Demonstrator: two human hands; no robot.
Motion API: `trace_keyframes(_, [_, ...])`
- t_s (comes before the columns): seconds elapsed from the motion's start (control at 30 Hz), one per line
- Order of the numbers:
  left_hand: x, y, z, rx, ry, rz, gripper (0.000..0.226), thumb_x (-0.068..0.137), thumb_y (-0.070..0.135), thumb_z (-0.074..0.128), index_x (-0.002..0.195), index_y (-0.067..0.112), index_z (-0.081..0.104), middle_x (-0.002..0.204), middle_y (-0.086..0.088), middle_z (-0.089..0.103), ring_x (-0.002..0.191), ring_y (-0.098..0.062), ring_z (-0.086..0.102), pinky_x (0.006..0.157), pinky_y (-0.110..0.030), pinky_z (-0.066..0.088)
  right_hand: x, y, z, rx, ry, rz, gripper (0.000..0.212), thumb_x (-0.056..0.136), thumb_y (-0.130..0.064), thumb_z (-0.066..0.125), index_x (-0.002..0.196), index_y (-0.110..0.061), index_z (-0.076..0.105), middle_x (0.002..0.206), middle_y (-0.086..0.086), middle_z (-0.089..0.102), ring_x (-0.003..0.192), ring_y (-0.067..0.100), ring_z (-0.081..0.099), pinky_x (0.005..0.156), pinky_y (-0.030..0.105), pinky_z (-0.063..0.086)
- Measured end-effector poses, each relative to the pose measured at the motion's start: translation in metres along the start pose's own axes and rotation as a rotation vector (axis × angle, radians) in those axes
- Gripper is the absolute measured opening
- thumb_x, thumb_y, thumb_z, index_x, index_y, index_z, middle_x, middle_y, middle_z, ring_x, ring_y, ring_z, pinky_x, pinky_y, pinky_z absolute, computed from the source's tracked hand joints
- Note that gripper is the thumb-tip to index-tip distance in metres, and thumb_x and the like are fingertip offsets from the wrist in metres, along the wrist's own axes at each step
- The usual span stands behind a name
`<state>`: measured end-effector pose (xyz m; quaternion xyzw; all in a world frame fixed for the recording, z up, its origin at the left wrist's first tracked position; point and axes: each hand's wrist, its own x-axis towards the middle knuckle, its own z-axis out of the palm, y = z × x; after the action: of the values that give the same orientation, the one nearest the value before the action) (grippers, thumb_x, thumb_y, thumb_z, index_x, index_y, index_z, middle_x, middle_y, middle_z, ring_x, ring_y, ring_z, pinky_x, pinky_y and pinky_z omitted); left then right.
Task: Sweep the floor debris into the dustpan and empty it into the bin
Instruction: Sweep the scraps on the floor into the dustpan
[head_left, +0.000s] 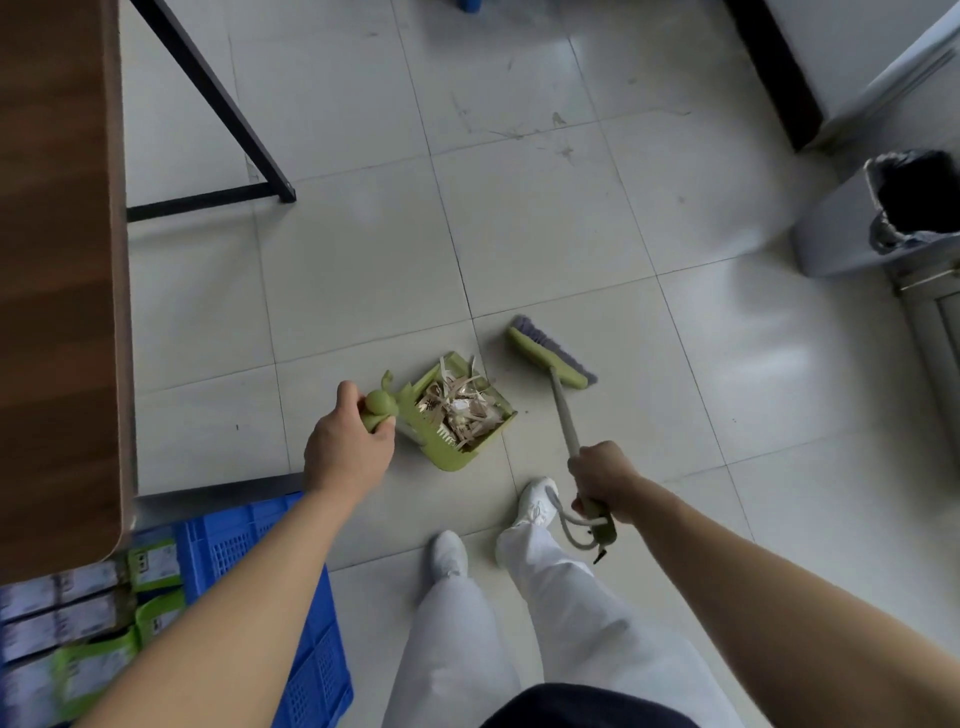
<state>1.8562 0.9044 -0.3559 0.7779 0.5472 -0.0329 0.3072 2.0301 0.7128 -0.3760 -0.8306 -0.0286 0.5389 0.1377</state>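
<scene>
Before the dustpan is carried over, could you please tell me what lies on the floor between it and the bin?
In the head view, only the broom head; the tiles from dustpan to bin are otherwise bare.

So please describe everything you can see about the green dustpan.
The dustpan looks like light green plastic, a square pan with a toothed comb edge on its near side and a rounded handle top. It is full of pale paper-like scraps. The left hand grips its handle; the fingers wrap it. The broom head is just right of it, apart.
</scene>
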Motion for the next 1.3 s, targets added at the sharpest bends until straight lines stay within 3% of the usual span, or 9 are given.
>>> trace_keyframes(0.03, [0.000,-0.001,-0.001,-0.003,-0.001,-0.009,0.027,0.088,0.022,0.061,0.098,0.007,0.041,0.091,-0.021,0.064,0.083,-0.041,0.059,0.068,-0.045,0.050,-0.009,0.004,0.013,0.081,-0.025,0.039,0.015,0.092,-0.018,0.053,0.097,-0.008,0.063,0.092,0.010,0.064,0.080,0.025,0.066,0.074,0.030,0.052])
trace_keyframes(0.1, [0.002,-0.004,-0.004,-0.019,-0.013,-0.014,0.027,0.088,0.022,0.061,0.098,0.007,0.042,0.092,-0.021,0.064,0.084,-0.041,0.060,0.070,-0.045,0.052,-0.023,0.013,0.029,0.223,-0.063,0.046,0.023,0.089,-0.002,0.042,0.069,-0.006,0.053,0.066,0.013,0.048,0.047,0.023,0.052,0.047,0.029,0.049])
trace_keyframes(0.17, [0.003,-0.008,-0.008,-0.030,-0.026,-0.010,0.025,0.088,0.021,0.060,0.098,0.008,0.041,0.093,-0.020,0.064,0.085,-0.041,0.060,0.070,-0.045,0.052,-0.038,0.017,0.032,0.325,-0.033,0.065,0.020,0.083,0.004,0.038,0.066,-0.003,0.047,0.064,0.012,0.040,0.037,0.020,0.043,0.038,0.023,0.040])
trace_keyframes(0.37, [-0.005,-0.028,-0.017,-0.095,-0.028,-0.010,0.026,0.087,0.021,0.062,0.099,0.007,0.044,0.098,-0.019,0.065,0.089,-0.041,0.060,0.074,-0.047,0.052,-0.065,0.004,0.033,0.336,0.078,-0.001,0.020,0.084,0.002,0.039,0.068,-0.001,0.052,0.061,0.011,0.042,0.034,0.020,0.044,0.038,0.023,0.041])
trace_keyframes(0.53, [-0.015,-0.046,-0.023,-0.120,-0.007,-0.016,0.025,0.088,0.021,0.063,0.098,0.006,0.045,0.095,-0.018,0.065,0.087,-0.039,0.059,0.070,-0.042,0.049,-0.019,-0.022,0.026,0.272,0.173,0.011,0.017,0.087,0.002,0.041,0.073,0.000,0.050,0.063,0.013,0.050,0.044,0.024,0.053,0.039,0.024,0.045])
trace_keyframes(0.63, [-0.020,-0.056,-0.020,-0.105,-0.010,-0.013,0.024,0.088,0.020,0.062,0.093,0.011,0.041,0.094,-0.019,0.065,0.085,-0.040,0.059,0.067,-0.040,0.045,-0.005,-0.025,0.048,0.250,0.102,0.063,0.017,0.092,-0.007,0.048,0.075,-0.010,0.047,0.074,0.009,0.051,0.052,0.018,0.052,0.031,0.015,0.041])
trace_keyframes(0.77, [-0.023,-0.060,-0.016,-0.079,-0.020,0.009,0.024,0.088,0.020,0.061,0.095,0.010,0.040,0.095,-0.020,0.065,0.086,-0.041,0.059,0.068,-0.042,0.047,-0.030,-0.003,0.092,0.156,-0.035,0.088,0.026,0.090,-0.004,0.044,0.066,-0.011,0.045,0.061,0.008,0.049,0.042,0.018,0.051,0.031,0.017,0.041])
trace_keyframes(1.07, [-0.026,-0.072,-0.028,-0.118,-0.015,-0.012,0.025,0.088,0.021,0.063,0.098,0.006,0.046,0.093,-0.017,0.064,0.086,-0.039,0.060,0.070,-0.044,0.051,-0.066,0.009,0.068,0.335,0.091,-0.026,0.018,0.081,0.004,0.040,0.068,-0.001,0.051,0.060,0.014,0.044,0.033,0.020,0.045,0.037,0.022,0.040])
trace_keyframes(1.3, [-0.025,-0.079,-0.026,-0.135,-0.023,-0.043,0.025,0.087,0.022,0.064,0.097,0.009,0.045,0.093,-0.016,0.064,0.085,-0.038,0.061,0.071,-0.045,0.054,-0.025,-0.021,0.093,0.222,0.031,0.072,0.025,0.094,-0.008,0.045,0.070,-0.013,0.044,0.068,0.007,0.050,0.052,0.017,0.050,0.029,0.014,0.040])
